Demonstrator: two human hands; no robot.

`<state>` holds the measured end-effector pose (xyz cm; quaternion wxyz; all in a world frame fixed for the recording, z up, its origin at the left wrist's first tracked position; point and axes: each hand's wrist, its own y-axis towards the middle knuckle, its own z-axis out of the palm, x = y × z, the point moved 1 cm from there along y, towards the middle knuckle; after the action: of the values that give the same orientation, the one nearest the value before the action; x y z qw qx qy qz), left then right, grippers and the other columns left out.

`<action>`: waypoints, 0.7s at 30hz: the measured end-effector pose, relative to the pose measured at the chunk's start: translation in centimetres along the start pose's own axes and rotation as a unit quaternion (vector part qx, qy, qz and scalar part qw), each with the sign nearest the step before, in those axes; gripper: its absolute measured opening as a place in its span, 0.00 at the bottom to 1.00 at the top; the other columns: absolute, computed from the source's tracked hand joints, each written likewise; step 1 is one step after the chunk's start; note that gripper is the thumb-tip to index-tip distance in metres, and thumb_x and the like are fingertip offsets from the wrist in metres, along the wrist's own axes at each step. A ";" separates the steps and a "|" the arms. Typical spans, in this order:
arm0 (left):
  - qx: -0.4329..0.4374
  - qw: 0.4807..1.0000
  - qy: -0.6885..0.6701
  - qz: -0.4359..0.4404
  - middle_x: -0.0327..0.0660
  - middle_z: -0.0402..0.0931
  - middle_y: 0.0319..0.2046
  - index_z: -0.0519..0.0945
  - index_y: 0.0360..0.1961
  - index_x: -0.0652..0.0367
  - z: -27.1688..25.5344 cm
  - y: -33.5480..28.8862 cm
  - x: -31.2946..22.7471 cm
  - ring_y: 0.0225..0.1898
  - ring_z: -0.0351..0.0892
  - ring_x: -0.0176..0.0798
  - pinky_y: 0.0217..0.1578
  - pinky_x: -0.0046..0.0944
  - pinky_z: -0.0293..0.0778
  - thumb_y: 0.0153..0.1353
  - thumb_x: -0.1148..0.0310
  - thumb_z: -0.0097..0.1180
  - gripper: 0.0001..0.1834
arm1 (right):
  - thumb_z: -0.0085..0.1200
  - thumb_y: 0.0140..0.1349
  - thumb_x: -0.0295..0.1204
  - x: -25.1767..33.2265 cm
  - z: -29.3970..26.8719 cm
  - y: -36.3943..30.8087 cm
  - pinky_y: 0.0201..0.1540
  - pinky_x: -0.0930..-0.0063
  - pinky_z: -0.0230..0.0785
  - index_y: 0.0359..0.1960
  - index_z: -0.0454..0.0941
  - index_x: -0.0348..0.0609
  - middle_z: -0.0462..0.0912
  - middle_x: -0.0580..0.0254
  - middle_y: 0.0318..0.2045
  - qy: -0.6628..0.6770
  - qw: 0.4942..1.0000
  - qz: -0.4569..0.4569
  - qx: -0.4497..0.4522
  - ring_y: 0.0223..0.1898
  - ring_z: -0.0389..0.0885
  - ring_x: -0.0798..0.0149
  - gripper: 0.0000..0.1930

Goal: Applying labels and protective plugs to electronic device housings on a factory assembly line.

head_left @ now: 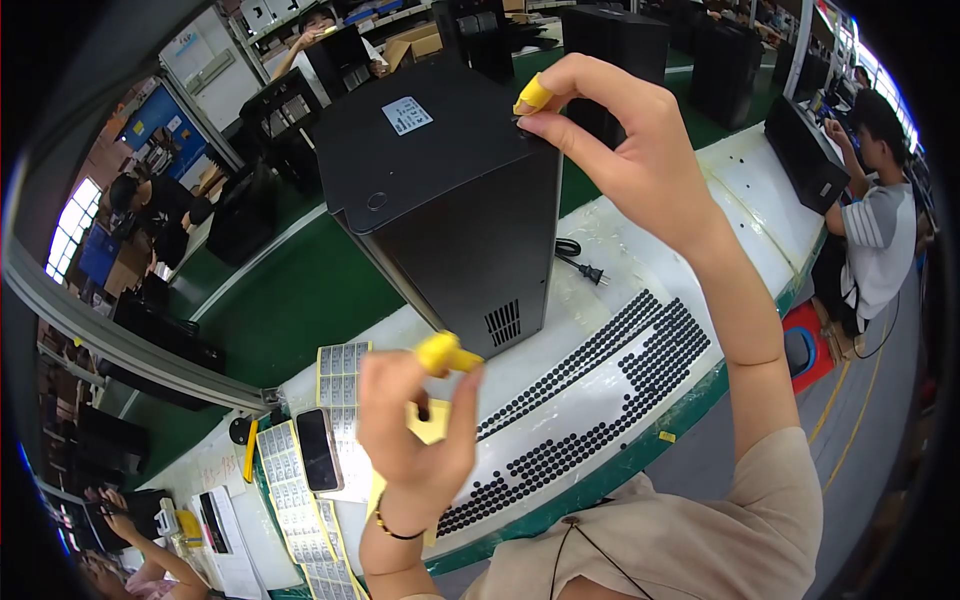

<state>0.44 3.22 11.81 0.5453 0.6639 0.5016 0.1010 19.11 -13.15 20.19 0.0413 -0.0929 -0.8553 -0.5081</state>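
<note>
A tall black cabinet (pixel 450 150) with vent slots low on its side stands on the bench, a silver label (pixel 407 116) on its top. At the top's far right corner my right hand (pixel 625 140) is closed in a pinch, pressing a small black round pad (pixel 524 130) mostly hidden by the fingertips. My left hand (pixel 415 420), smeared by motion, hovers before the cabinet with thumb and a finger brought together; what they hold, if anything, is hidden. Yellow wraps cover fingertips on both hands. A sheet of small black round pads (pixel 570 445) lies beside my left hand.
Label sheets (pixel 290 485) and a phone (pixel 319 450) lie on the left. A plugged cord end (pixel 592 273) rests right of the cabinet. Beyond is a green conveyor (pixel 270 310) with more black cabinets. A co-worker (pixel 880 210) sits at the right; others work further off.
</note>
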 end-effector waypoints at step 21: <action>-0.061 0.997 -0.038 -0.042 0.40 0.78 0.39 0.71 0.51 0.59 -1.6 2.0 0.8 0.38 0.81 0.30 0.26 0.20 0.65 0.54 0.82 0.63 0.24 | 0.60 0.61 0.25 -1.9 -1.3 1.8 0.52 0.78 0.69 0.39 0.67 0.44 0.75 0.68 0.35 0.216 0.956 0.155 0.124 0.40 0.75 0.75 0.12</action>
<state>0.79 5.04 13.74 0.6072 0.6114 0.5005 0.0831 21.31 -13.66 22.03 0.3148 -0.1063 -0.8573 -0.3931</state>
